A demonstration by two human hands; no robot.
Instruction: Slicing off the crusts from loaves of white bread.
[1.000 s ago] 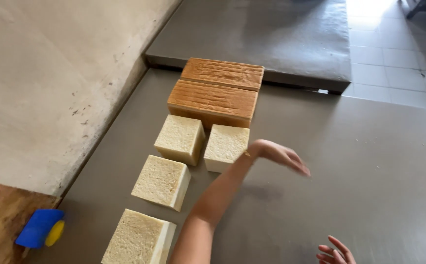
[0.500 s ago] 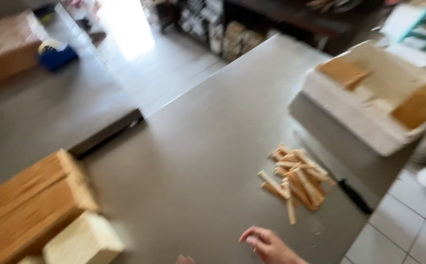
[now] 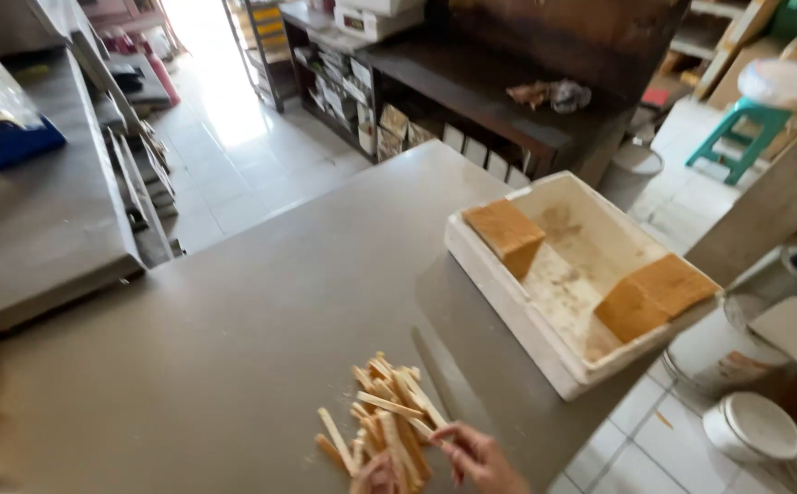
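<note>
A grey steel table (image 3: 234, 311) fills most of the view, in a workroom with a pale tiled floor (image 3: 234, 155) and dark shelving (image 3: 435, 101) along the far wall. Daylight falls on the tiles at the top.

At the table's near edge lies a loose heap of crust strips (image 3: 385, 416), thin, tan and pale, crossing one another. The right hand (image 3: 476, 453) rests at the heap's right side, fingers curled and their tips touching the nearest strips; whether it actually grips one cannot be told. The left hand (image 3: 376, 476) shows only as a small part at the bottom edge, against the heap's lower side, and its fingers cannot be made out.

To the right of the heap, well apart from the hands, a white foam tray (image 3: 508, 293) sits at an angle and overhangs the table's edge. Two brown loaves lie in it: one loaf (image 3: 506, 233) at the far left corner, the other loaf (image 3: 655, 293) at the right end, with crumbs on the tray floor between them.

A second steel table (image 3: 42, 229) stands to the left across a gap, with a blue object (image 3: 14, 142) on it. White buckets (image 3: 751, 425) stand on the floor at lower right, and a green stool (image 3: 746, 128) at upper right.
</note>
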